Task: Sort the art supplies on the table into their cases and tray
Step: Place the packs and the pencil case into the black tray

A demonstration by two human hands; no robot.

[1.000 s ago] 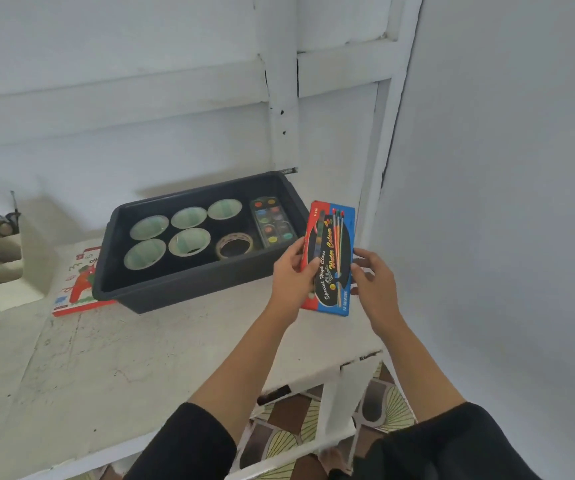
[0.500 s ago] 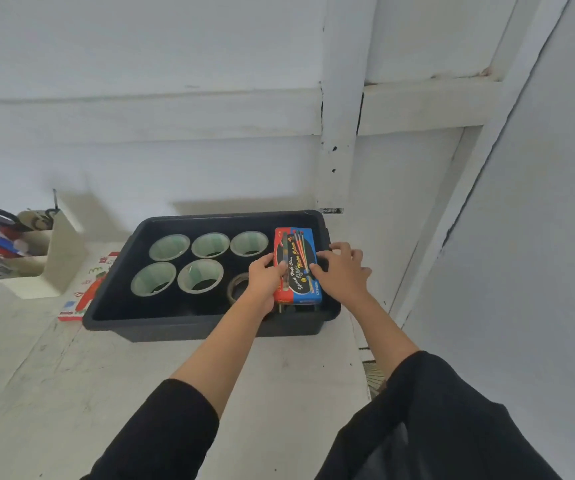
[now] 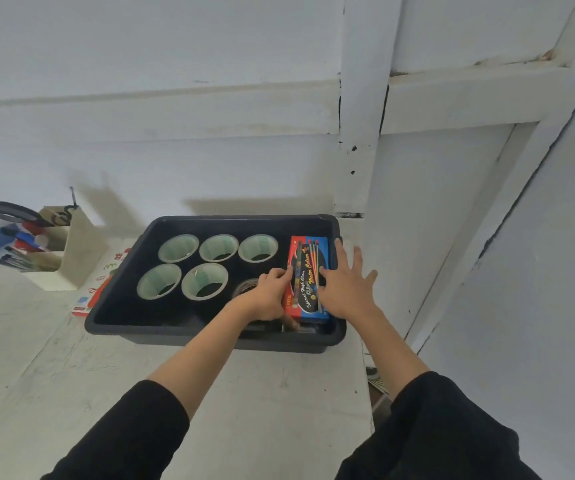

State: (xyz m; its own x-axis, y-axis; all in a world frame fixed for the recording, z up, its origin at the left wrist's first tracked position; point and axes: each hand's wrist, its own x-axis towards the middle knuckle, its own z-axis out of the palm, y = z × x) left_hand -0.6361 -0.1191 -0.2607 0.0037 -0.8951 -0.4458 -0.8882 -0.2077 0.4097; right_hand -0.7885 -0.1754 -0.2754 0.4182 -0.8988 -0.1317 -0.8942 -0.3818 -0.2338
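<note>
Both hands are in at the dark tray [image 3: 175,336] on the white table [image 3: 71,375], and the red and blue watercolour box [image 3: 308,268] sits right between them, lying flat and lengthwise inside the tray's right end. The left hand [image 3: 268,296] has its fingers curled against the box's left long edge and grips it there, knuckles up, thumb side toward the box. The right hand [image 3: 345,289] is spread wide with straight fingers fanned out. Its palm covers the box's near right corner, its forefinger lies on the printed lid, and the other fingers reach past the box toward the tray's right wall. I cannot tell whether the box is fully down on the tray floor, as the hands cover its near end. Just beyond the left hand's knuckles a brown tape roll [image 3: 246,285] peeks out, mostly hidden. Further left of that hand stand five pale green cups [image 3: 218,247], three in the far row and two in the near row, all open side up and apart from the box. Well away to the left of the left hand, outside the tray, a white holder [image 3: 78,251] carries scissors [image 3: 19,213] and pens [image 3: 19,259], and a booklet [image 3: 101,282] pokes out from under the tray's left side. Black sleeves cover both forearms up near the elbows.
</note>
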